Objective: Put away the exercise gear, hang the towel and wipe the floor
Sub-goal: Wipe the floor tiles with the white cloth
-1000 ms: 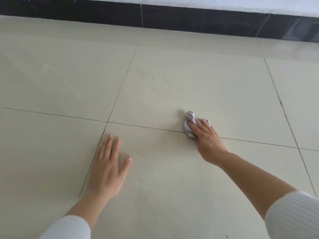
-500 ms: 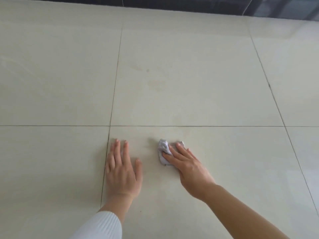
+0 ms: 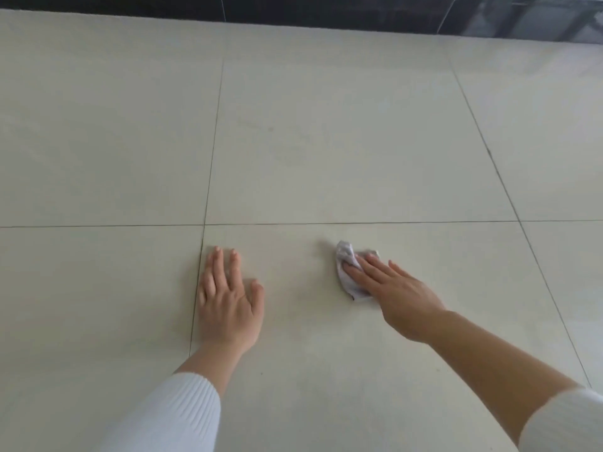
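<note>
A small crumpled pale grey cloth lies on the cream tiled floor. My right hand presses down on the cloth with straight fingers, covering most of it. My left hand rests flat on the floor to the left, palm down, fingers straight, beside a grout line. Both hands lie on the near tile just below a crosswise grout line. No exercise gear or towel is in view.
A dark skirting band runs along the wall at the top of the view. Faint smudges mark the tile beyond my hands. White ribbed sleeves cover both forearms near the bottom edge.
My right hand first slid the cloth toward me and leftward near my left hand, then back out to the right. My left hand stayed planted on the floor.
</note>
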Action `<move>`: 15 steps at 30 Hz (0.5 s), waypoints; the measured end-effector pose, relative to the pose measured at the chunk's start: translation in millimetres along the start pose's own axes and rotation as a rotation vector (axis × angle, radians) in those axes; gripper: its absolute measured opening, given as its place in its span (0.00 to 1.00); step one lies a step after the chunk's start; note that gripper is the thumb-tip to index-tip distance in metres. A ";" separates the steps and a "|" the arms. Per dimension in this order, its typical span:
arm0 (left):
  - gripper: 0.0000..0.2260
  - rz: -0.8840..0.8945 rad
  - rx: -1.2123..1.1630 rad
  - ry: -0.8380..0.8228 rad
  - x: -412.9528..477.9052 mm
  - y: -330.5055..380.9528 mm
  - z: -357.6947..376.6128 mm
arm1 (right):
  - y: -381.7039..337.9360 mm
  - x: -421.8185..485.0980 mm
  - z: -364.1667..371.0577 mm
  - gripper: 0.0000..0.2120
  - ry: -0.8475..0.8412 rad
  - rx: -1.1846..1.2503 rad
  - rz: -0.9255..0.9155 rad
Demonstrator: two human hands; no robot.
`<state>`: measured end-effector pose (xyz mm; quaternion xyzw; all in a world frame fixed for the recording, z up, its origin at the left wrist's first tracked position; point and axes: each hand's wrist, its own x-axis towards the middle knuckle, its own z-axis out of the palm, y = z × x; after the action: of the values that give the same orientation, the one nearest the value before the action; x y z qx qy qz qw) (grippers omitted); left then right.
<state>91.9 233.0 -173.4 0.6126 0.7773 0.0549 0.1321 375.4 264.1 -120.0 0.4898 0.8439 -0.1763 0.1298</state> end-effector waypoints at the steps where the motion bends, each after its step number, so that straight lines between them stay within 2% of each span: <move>1: 0.34 0.015 -0.011 -0.025 0.4 -2.1 -0.3 | 1.7 9.0 -4.4 0.41 0.000 0.047 0.062; 4: 0.37 0.110 0.006 -0.103 -1.2 -15.6 -4.2 | -5.2 41.6 -5.1 0.39 0.115 0.172 0.214; 7: 0.37 0.216 0.132 -0.185 -14.1 -43.2 -13.2 | -29.4 58.7 -1.0 0.37 0.239 0.267 0.357; 9: 0.34 0.210 0.187 -0.153 -30.3 -52.8 -17.8 | -56.3 53.8 4.3 0.38 0.245 0.309 0.357; 12: 0.25 0.138 0.171 -0.119 -48.6 -36.3 -18.2 | -92.2 22.1 31.9 0.37 0.200 0.304 0.088; 15: 0.26 0.161 0.191 -0.125 -58.6 -17.2 -18.7 | -81.3 -17.2 54.8 0.32 0.204 0.176 -0.270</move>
<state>83.2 173.6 -151.6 0.6849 0.7177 -0.0472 0.1167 315.4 190.2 -148.9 0.3970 0.8920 -0.2147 -0.0245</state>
